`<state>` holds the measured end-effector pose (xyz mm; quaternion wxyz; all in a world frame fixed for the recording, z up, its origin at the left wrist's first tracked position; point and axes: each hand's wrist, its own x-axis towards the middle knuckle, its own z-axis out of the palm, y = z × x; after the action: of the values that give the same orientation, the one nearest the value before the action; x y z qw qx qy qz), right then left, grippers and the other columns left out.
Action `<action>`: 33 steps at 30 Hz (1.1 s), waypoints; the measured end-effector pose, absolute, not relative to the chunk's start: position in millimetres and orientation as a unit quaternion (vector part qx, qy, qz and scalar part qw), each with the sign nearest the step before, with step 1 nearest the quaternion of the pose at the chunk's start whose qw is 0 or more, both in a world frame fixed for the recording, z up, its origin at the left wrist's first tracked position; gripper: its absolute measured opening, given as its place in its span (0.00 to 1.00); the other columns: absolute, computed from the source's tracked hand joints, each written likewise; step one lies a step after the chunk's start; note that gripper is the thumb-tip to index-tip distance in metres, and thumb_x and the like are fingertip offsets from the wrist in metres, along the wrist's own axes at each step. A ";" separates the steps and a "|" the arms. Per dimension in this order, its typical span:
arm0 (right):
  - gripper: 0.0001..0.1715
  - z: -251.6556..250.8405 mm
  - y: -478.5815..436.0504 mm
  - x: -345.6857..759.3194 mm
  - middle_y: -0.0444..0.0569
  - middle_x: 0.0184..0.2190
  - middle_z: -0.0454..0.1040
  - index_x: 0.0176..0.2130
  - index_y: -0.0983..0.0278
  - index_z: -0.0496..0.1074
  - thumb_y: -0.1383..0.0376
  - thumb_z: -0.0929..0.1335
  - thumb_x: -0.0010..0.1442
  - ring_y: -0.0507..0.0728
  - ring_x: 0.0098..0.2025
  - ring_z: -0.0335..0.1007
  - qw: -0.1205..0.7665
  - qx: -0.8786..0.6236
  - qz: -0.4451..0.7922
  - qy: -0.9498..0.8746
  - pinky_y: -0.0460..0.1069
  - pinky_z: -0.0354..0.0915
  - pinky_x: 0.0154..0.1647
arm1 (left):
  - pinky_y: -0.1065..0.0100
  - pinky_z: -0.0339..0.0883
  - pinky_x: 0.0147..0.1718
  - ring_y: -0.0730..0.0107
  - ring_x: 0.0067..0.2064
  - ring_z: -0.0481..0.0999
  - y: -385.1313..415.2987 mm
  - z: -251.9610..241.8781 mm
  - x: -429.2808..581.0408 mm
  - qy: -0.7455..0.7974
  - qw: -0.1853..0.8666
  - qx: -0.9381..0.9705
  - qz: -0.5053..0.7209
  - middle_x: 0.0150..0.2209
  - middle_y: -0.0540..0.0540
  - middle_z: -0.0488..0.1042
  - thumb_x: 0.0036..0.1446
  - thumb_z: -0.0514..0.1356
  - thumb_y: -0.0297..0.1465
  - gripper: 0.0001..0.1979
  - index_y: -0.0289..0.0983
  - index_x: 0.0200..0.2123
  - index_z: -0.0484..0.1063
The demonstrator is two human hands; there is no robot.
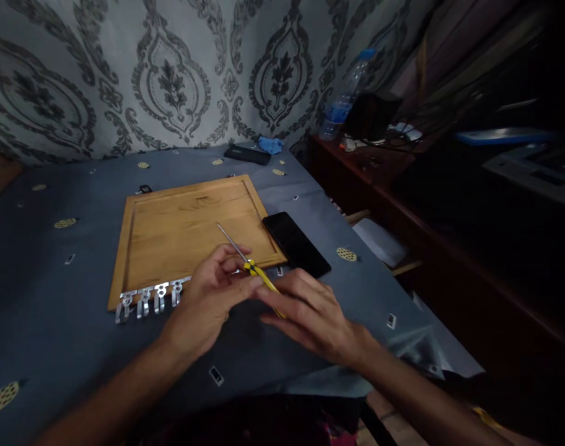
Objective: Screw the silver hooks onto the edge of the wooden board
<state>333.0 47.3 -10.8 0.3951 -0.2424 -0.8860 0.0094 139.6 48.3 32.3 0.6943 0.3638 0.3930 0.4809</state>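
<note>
A screwdriver (264, 280) with a yellow and black handle points up and to the left, its thin metal shaft over a wooden panel (194, 217). My right hand (317, 316) is closed round the handle's near end. My left hand (207, 291) has its thumb against the handle's front and its fingers curled near the shaft. A metal hook rail (162, 291) runs along the panel's near edge; my left hand hides part of it. Beside the panel's right corner lies a black phone (297, 243), close to my right hand's knuckles.
A patterned blue-grey cloth (69, 272) covers the table. At the back lie a dark flat object (248, 155) and a crumpled blue item (270, 145). To the right, a plastic bottle (341, 108) and cables (403, 139) stand on a red-brown desk (352, 161) with a drawer pulled out.
</note>
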 end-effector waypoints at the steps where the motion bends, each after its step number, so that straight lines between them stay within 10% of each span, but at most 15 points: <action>1: 0.22 -10.4 41.6 329.4 0.52 0.38 0.75 0.56 0.66 0.69 0.72 0.69 0.62 0.55 0.38 0.70 0.414 -0.236 0.018 -0.879 0.50 0.72 0.36 | 0.74 0.69 0.35 0.77 0.34 0.74 45.3 30.3 143.4 0.385 0.705 0.353 0.480 0.35 0.52 0.75 0.47 0.72 0.29 0.19 0.37 0.40 0.70; 8: 0.28 -4.3 34.1 333.0 0.51 0.35 0.76 0.60 0.66 0.67 0.75 0.69 0.62 0.55 0.34 0.71 0.519 -0.271 0.092 -0.806 0.51 0.70 0.31 | 0.68 0.71 0.35 0.71 0.35 0.77 38.4 25.0 134.7 0.392 0.693 0.435 0.420 0.37 0.50 0.76 0.57 0.65 0.34 0.18 0.39 0.48 0.65; 18: 0.12 8.7 61.0 334.6 0.44 0.34 0.80 0.45 0.56 0.76 0.65 0.74 0.59 0.54 0.33 0.76 0.564 -0.417 0.072 -0.709 0.48 0.71 0.34 | 0.53 0.68 0.47 0.56 0.49 0.73 54.3 6.1 89.5 0.524 0.112 0.783 0.315 0.44 0.44 0.75 0.62 0.61 0.33 0.16 0.39 0.52 0.66; 33: 0.09 26.8 90.1 316.7 0.42 0.25 0.72 0.36 0.59 0.65 0.60 0.63 0.69 0.51 0.24 0.67 0.434 -0.424 -0.040 -0.794 0.47 0.60 0.24 | 0.42 0.56 0.63 0.47 0.56 0.71 51.3 -12.7 97.7 0.466 -0.014 0.861 0.203 0.52 0.33 0.73 0.53 0.70 0.38 0.35 0.30 0.57 0.58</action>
<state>316.7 90.1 26.8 0.4341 -0.4238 -0.7939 -0.0396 97.7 51.3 -12.7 -0.0142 0.8613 0.4658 0.2027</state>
